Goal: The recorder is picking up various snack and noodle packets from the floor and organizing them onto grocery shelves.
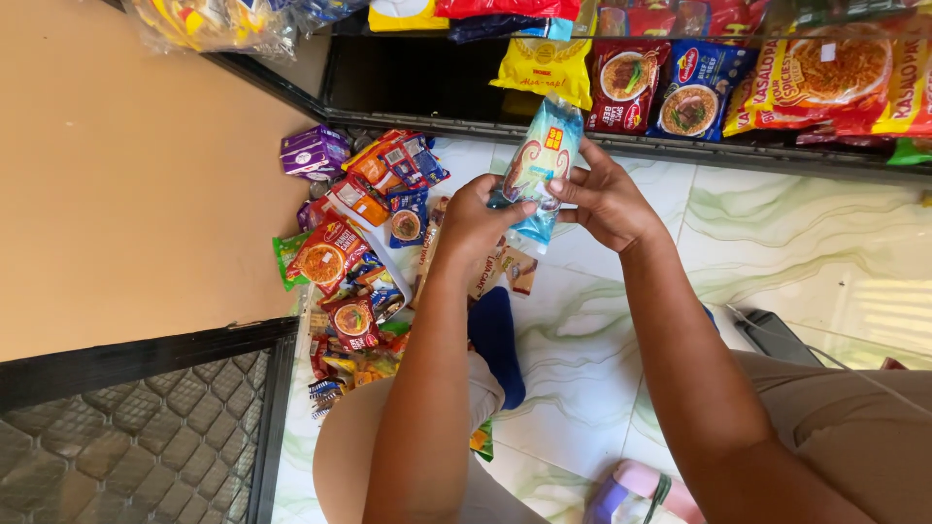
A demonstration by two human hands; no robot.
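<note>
A heap of snack packets [359,252] litters the floor at centre left. Both hands, left hand [476,221] and right hand [607,199], clasp a pale blue noodle packet [539,165] mid-frame, its long axis tilting toward the upper shelf [437,124].

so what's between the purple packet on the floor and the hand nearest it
In the head view, a heap of snack packets covers the floor between the purple packet and the left hand.

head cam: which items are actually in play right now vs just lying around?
In hand:
- pale blue noodle packet, held by left hand and right hand

Lying about:
- heap of snack packets on the floor
- purple carton
- yellow packet on the shelf
- blue sock
</note>
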